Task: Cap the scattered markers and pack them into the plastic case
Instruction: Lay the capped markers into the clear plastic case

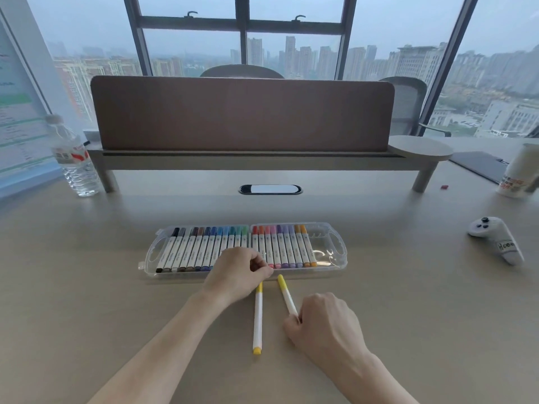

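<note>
Head view: your right hand [323,322] grips one yellow marker [287,295], long axis running away and slightly left. A second yellow marker [257,316] lies nearly straight away from you; your left hand [237,272], fingers curled, covers its far end. Beyond, the plastic case [335,252] lies crosswise on the beige counter [87,272], below a partition [242,112] and windows [242,33].

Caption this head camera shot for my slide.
Left hand and right hand grip two yellow markers before a nearly full plastic case.
</note>
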`<state>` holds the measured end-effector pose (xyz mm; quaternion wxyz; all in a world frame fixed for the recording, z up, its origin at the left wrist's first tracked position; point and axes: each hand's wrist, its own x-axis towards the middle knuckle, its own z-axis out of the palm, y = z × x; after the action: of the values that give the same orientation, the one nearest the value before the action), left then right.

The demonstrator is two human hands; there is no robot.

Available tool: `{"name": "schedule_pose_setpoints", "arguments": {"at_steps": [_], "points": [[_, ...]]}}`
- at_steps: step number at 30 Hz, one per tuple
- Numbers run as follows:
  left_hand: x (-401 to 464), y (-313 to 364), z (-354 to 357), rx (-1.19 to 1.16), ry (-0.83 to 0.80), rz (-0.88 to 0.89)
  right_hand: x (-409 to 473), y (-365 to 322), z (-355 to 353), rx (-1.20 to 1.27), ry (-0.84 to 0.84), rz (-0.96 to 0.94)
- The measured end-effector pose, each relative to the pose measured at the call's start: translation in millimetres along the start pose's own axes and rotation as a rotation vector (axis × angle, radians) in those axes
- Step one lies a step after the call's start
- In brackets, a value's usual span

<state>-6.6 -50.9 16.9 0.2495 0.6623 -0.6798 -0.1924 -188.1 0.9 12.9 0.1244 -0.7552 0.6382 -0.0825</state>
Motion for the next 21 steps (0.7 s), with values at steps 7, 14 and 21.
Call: {"name": "schedule_pose_setpoints", "arguments": {"at_steps": [7, 14, 21], "points": [[15.9, 29.9, 11.3, -0.012, -0.072, 0.031, 0.2, 14.5, -7.3, 0.066, 0.127, 0.006], [48.6, 48.9, 18.3, -0.284, -0.180, -0.056, 15.4, 26.2, -12.6, 0.245, 0.235, 0.012], [80.6, 56.8, 26.6, -0.507, -0.188, -0.140, 37.3, 37.7, -13.1, 0.326, 0.252, -0.008]]}}
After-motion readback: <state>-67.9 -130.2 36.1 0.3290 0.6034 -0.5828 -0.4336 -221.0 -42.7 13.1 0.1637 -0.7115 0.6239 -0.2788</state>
